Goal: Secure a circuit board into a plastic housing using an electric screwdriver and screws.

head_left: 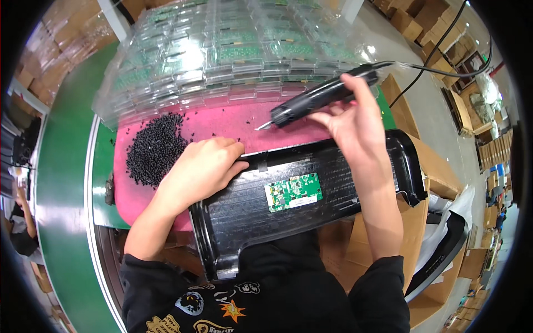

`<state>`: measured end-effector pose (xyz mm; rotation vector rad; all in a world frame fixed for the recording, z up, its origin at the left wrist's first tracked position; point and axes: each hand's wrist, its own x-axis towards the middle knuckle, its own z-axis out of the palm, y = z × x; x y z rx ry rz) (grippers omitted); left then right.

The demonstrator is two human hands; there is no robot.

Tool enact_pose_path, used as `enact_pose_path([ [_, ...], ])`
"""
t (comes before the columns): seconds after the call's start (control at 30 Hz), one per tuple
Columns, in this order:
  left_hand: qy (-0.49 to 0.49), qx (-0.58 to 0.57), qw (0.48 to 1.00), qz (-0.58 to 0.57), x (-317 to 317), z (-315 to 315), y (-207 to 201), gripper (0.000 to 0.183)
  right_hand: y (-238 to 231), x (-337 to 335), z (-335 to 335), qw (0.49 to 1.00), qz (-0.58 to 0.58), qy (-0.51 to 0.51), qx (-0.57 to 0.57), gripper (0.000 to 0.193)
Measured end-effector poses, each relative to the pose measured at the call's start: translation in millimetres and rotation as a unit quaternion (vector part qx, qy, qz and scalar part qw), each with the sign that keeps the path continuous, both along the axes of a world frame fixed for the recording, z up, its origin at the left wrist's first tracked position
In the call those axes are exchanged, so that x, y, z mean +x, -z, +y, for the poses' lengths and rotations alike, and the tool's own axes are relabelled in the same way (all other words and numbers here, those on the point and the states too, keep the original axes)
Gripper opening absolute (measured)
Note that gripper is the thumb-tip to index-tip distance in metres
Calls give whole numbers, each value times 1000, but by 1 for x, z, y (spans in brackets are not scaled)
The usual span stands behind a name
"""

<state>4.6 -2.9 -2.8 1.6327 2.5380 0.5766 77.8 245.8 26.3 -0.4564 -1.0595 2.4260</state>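
Note:
A long black plastic cover (233, 213) lies tilted across the near edge of the work surface, its hollow side up. Inside it sits a small green circuit board (293, 192) with a white label strip. My left hand (208, 166) is closed at the cover's far left edge, thumb over the inside and curled fingers at the rim; whether a small part is pinched there is hidden. In my right hand (355, 119) is a black corded electric screwdriver (319, 100). Its bit points left and down, above the pink mat (222, 119) and apart from the cover.
Small black screws (155, 150) form a heap on the mat's left. Behind stand stacked clear plastic trays (239, 55) of green boards. A cable (438, 69) trails right from the screwdriver. Cardboard boxes (383, 233) stand at the right, one holding a curved black part (441, 258).

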Motion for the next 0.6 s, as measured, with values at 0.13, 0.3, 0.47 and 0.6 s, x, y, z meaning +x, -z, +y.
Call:
enact_pose_path([
  [0.13, 17, 6, 1000, 17, 6, -1, -7, 22, -1, 35, -5, 997, -1, -22, 74, 25],
  [0.3, 1, 62, 998, -1, 13, -3, -17, 15, -58, 106, 8, 975, 39, 72, 206, 32],
  [0.47, -74, 161, 980, 89, 58, -50, -37, 30, -92, 172, 75, 869, 136, 222, 421, 31],
  [0.6, -118, 310, 937, 105, 72, -76, -44, 21, -104, 272, 158, 728, -82, 455, 506, 27],
])
